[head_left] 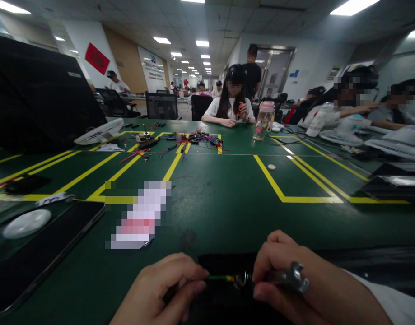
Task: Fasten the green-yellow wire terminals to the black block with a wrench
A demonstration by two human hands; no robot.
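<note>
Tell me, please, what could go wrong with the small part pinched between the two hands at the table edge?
The left hand and right hand pinch a thin green-yellow wire and ring terminal right at the table's near edge, so a slip could drop it. The wrench might slide off the small fastener.

I see my left hand (160, 289) pinching a thin green-and-yellow wire (219, 278) low over the green worktop (221, 198), while my right hand (295, 280) grips a small metal wrench (291, 276) whose open end sticks up past the knuckles. The wire's ring tip (241, 280) sits between both hands, and a heap of coloured wires (197, 137) lies well apart, farther up the worktop.
</note>
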